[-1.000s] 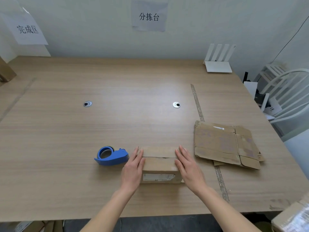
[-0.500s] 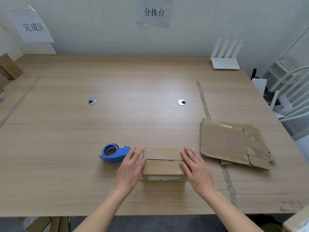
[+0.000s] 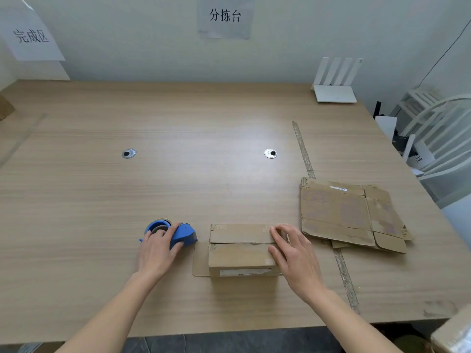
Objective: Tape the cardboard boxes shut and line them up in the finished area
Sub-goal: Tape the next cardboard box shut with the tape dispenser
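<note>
The left hand (image 3: 155,250) is gripping the blue tape dispenser (image 3: 175,234) beside the box (image 3: 240,248) at the table's (image 3: 204,179) near edge — the right hand (image 3: 293,256) is lying flat, pressing its flaps closed. Best to keep pressing while taping along the seam.

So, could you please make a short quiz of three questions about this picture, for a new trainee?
1. True or false: the left hand grips the blue tape dispenser.
2. What does the right hand rest on?
A. the flattened cardboard
B. the cardboard box
C. the white router
3. Fill in: the box's left side flap lies ____ on the table.

Key: 1 true; 2 B; 3 open.
</note>
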Demonstrator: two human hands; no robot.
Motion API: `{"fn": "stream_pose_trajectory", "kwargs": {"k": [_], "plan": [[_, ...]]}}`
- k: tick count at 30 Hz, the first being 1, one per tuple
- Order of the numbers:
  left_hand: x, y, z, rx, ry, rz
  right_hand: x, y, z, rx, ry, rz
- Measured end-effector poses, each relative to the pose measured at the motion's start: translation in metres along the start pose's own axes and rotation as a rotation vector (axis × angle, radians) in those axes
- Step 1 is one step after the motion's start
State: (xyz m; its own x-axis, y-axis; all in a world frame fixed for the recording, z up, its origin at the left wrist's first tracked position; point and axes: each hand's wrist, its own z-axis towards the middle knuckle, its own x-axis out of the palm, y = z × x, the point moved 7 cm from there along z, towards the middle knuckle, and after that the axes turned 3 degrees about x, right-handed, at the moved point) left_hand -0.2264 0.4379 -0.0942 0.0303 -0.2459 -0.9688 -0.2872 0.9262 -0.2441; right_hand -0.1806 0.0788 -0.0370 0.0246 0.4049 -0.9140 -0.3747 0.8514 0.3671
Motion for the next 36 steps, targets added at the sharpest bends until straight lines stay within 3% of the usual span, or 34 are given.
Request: {"fn": "stream_pose_trajectory", "kwargs": {"k": [7, 16, 21, 29, 32, 36], "plan": [[-0.029, -0.005, 0.007, -0.005, 0.049, -0.022, -0.002, 0.002, 0.002, -0.015, -0.013, 0.015], [-0.156, -0.125, 0.02, 0.206, -0.057, -0.487, -0.009, 0.007, 0.001, 0.052, 0.046, 0.043], [-0.133, -0.193, -0.019, 0.406, 0.049, -0.467, -0.015, 0.008, 0.002, 0.084, 0.104, 0.1], [-0.104, -0.2, -0.032, 0.446, 0.008, -0.401, -0.02, 0.001, 0.001, 0.12, 0.186, 0.268], [-0.102, -0.202, -0.034, 0.475, 0.008, -0.354, -0.013, -0.008, -0.001, 0.182, 0.244, 0.445], [-0.101, -0.203, -0.035, 0.467, 0.013, -0.325, -0.019, -0.007, -0.002, 0.388, 0.339, 0.946]]}}
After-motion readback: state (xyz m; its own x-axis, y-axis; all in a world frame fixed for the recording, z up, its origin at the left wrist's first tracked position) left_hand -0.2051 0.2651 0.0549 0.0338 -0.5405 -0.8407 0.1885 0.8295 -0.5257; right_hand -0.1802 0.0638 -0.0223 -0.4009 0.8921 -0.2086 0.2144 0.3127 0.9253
